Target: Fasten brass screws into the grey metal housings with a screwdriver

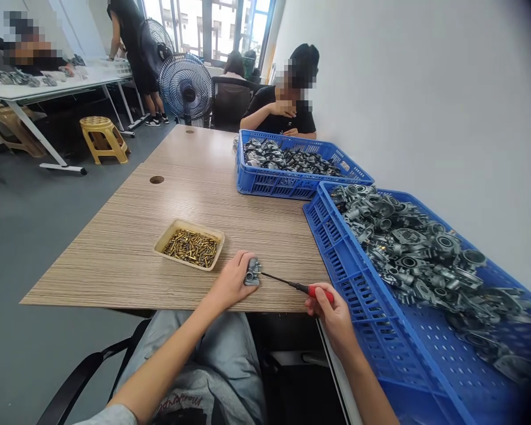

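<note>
My left hand [234,282] is closed around a small grey cast-metal part [252,273] and rests it on the table near the front edge. In my right hand [331,310] is a screwdriver [321,293] with a red and black handle, gripped by the fingers. Its thin dark shaft points left, and the tip meets the right side of the metal part; whether it sits in a screw is too small to tell. Left of my left hand stands a shallow cream tray [159,243] holding many small brass-coloured pieces [192,247].
A blue crate [336,254] heaped with grey metal castings [407,236] stands close on my right. Behind it is another blue crate [269,186] of metal parts. A person [274,112] sits across the table [115,236]. A fan [186,88] and a yellow stool [101,139] are farther off.
</note>
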Available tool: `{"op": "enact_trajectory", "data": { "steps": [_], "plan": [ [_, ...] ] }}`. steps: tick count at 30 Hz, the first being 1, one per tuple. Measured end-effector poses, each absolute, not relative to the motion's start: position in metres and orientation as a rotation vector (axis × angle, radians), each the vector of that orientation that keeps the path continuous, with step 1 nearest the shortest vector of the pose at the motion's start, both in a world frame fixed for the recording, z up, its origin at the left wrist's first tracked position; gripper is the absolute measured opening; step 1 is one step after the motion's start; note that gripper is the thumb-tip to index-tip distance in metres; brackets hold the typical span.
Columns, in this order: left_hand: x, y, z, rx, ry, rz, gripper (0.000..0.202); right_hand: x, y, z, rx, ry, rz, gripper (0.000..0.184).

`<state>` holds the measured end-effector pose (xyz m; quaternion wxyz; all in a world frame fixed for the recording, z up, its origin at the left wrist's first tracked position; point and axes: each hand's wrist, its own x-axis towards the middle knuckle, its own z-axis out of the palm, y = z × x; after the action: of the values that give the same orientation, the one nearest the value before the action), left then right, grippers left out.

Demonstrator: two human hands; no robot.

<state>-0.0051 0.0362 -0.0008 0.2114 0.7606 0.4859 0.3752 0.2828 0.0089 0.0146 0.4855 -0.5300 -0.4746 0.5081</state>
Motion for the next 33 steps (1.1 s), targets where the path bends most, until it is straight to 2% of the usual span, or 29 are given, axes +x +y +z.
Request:
{"op": "enact_trajectory", "data": {
  "steps": [4, 11, 13, 18, 22, 25, 33],
  "plan": [
    [-0.009, 0.035, 0.002, 2.104, 1.261, 1.067, 0.072, 0.284, 0.009, 0.010, -1.271, -1.132, 1.309, 0.042],
    [-0.013, 0.028, 0.006, 2.018, 1.304, 1.100, 0.048, 0.287, 0.008, 0.005, -1.238, -1.220, 1.355, 0.042],
    [-0.013, 0.028, 0.006, 2.016, 1.316, 1.090, 0.050, 0.290, 0.008, 0.004, -1.213, -1.270, 1.364, 0.041],
    [-0.013, 0.031, 0.001, 1.997, 1.356, 1.070, 0.072, 0.291, 0.007, 0.002, -1.221, -1.350, 1.391, 0.041],
    [-0.013, 0.033, -0.002, 1.975, 1.378, 1.044, 0.082, 0.284, 0.007, -0.001, -1.300, -1.498, 1.258, 0.035],
    [-0.012, 0.033, -0.002, 2.009, 1.355, 1.013, 0.079, 0.281, 0.007, -0.006, -1.347, -1.581, 1.132, 0.033],
    [-0.010, 0.032, -0.002, 2.014, 1.369, 1.032, 0.066, 0.281, 0.009, -0.010, -1.340, -1.343, 1.231, 0.042]
  ]
}}
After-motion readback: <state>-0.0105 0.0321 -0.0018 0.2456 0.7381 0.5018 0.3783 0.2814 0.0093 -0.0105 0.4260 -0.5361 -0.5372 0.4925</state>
